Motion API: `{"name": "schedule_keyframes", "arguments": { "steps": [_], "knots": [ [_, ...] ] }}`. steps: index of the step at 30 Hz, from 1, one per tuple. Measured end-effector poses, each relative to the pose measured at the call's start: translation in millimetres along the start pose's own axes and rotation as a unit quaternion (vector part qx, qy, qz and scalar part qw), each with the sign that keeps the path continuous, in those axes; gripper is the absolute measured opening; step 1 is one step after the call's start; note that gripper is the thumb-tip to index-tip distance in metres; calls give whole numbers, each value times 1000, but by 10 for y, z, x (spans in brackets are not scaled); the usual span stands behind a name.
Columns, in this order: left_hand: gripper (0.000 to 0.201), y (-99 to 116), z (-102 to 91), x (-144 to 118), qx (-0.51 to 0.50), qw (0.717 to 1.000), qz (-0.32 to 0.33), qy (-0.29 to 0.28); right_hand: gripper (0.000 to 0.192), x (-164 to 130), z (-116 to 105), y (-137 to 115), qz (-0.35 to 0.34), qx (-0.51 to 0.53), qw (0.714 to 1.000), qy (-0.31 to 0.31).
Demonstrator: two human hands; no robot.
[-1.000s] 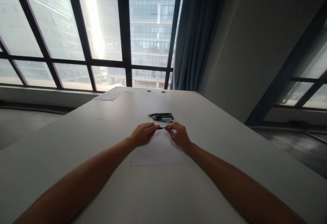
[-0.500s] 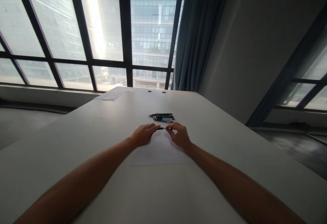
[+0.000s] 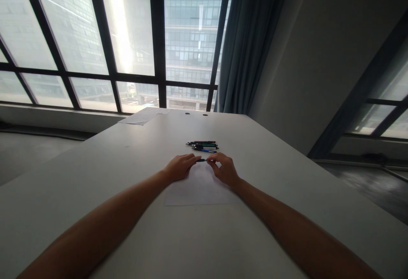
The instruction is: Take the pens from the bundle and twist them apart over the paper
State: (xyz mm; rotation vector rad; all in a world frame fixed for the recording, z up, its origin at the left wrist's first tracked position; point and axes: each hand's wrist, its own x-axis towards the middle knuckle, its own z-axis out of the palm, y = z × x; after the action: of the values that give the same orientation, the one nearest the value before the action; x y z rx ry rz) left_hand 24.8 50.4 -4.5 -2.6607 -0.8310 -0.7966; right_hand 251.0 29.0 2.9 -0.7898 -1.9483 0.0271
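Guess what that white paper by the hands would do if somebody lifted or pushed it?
The white paper would probably flop, because it looks thin and lies flat on the table. It's likely light, with no visible thickness at its near edge. A push might slide or crumple it, though the left hand and right hand cover parts of it.

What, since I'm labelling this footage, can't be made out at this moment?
All in the head view:
Dark pen-like object: its two ends, covered by the fingers of the left hand and right hand.
Pens beyond: their exact count, as they overlap and look small.
Far papers: any writing, too small and faint.
Forearms: their near ends, cut off by the bottom edge.
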Motion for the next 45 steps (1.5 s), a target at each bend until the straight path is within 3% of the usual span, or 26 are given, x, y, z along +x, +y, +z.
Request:
{"name": "schedule_keyframes", "arguments": {
  "steps": [7,17,28,32,38,41,45],
  "knots": [
    [38,-3,9,-3,-10,1000,17,6,8,6,0,5,25,-21,999,-27],
    [36,-23,41,-3,-30,999,27,25,11,-8,16,16,-15,-19,999,-26],
    [35,-10,45,5,-13,999,37,23,44,10,22,-13,16,-160,982,-99],
    [36,-2,29,5,-16,999,35,20,35,15,-6,-36,56,-122,988,-72],
    [36,5,7,-5,-16,999,27,9,22,-2,-42,-6,-9,-83,992,-99],
    [35,3,14,-5,-16,1000,25,5,28,-5,-44,-8,-20,-106,987,-121],
    [36,-1,25,0,-13,1000,23,3,23,-2,-44,-36,-18,-106,987,-118]
  ]
}}
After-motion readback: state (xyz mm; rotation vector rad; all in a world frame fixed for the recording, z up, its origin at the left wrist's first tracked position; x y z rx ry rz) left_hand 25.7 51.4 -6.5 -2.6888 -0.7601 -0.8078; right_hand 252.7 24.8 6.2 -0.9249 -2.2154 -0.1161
